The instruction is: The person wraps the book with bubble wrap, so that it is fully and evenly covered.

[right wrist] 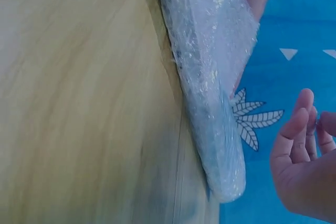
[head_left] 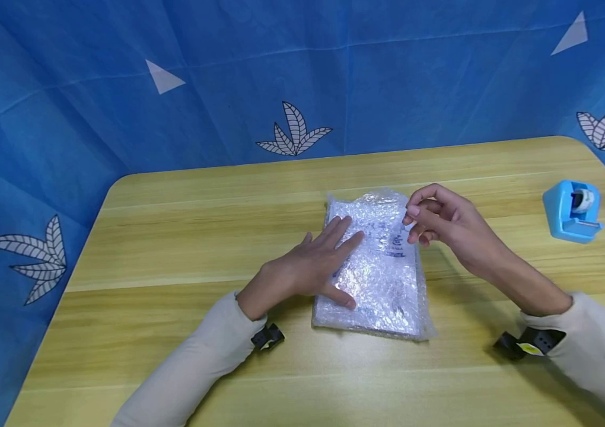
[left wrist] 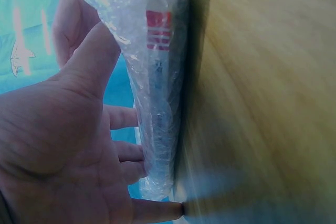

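Note:
A flat, book-like package in bubble wrap [head_left: 379, 290] lies on the table, with blue print showing through the clear layer. Across its left side my left hand [head_left: 313, 267] rests with fingers spread. The left wrist view shows the package's edge [left wrist: 164, 87] with a red mark on it, and the thumb over the top. Just above the package's upper right edge is my right hand [head_left: 441, 222], thumb and forefinger together. They appear to pinch a small clear strip of tape [head_left: 406, 227], hard to make out. In the right wrist view the right hand [right wrist: 304, 166] is off the package.
A blue tape dispenser [head_left: 572, 212] with a roll in it stands at the right of the wooden table [head_left: 174, 249]. Behind the table and along its left side hangs a blue cloth [head_left: 217, 89] with leaf and triangle prints.

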Demonstrator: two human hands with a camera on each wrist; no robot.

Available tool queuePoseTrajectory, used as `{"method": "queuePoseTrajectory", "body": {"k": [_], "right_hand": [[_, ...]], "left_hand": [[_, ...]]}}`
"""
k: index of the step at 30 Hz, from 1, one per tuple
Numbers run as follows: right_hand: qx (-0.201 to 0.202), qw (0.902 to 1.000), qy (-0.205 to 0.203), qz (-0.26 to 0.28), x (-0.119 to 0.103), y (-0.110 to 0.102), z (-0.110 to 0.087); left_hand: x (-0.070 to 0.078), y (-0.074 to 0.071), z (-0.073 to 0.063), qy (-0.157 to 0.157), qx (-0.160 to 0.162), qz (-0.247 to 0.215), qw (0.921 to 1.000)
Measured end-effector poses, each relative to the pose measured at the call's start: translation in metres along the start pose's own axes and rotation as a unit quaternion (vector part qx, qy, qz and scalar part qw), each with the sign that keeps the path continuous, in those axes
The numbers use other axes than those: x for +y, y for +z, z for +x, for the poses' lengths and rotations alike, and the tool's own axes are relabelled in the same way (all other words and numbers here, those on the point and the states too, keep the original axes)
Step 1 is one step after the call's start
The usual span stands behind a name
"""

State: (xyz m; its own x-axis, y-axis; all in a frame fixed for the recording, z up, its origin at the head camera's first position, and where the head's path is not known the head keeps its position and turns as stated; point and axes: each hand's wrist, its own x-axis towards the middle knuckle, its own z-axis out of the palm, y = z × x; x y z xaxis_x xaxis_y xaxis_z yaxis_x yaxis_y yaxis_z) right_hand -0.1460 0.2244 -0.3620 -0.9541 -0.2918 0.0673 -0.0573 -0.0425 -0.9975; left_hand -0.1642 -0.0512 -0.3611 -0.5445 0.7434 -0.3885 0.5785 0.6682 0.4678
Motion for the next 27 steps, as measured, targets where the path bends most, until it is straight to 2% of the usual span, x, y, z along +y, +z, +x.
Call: {"method": "queuePoseTrajectory", "body": {"k": [5,10,14,18,27], "right_hand": [[-0.017,0.9975,0.017,-0.067,0.000,0.009,0.006],[-0.016,0.9829,0.051,-0.176,0.000,0.019,0.011],[-0.010,0.9726,0.040,-0.229,0.001,0.024,0.013],[-0.007,0.9683,0.019,-0.249,0.003,0.025,0.013],[-0.008,0.9718,0.028,-0.234,0.004,0.026,0.013]], "left_hand": [[0.000,0.000,0.000,-0.004,-0.001,0.005,1.0000],[0.000,0.000,0.000,-0.004,-0.002,0.011,0.9999],[0.000,0.000,0.000,-0.004,-0.003,0.014,0.9999],[0.001,0.000,0.000,-0.005,-0.003,0.015,0.9999],[0.000,0.000,0.001,-0.009,-0.005,0.011,0.9999]]}}
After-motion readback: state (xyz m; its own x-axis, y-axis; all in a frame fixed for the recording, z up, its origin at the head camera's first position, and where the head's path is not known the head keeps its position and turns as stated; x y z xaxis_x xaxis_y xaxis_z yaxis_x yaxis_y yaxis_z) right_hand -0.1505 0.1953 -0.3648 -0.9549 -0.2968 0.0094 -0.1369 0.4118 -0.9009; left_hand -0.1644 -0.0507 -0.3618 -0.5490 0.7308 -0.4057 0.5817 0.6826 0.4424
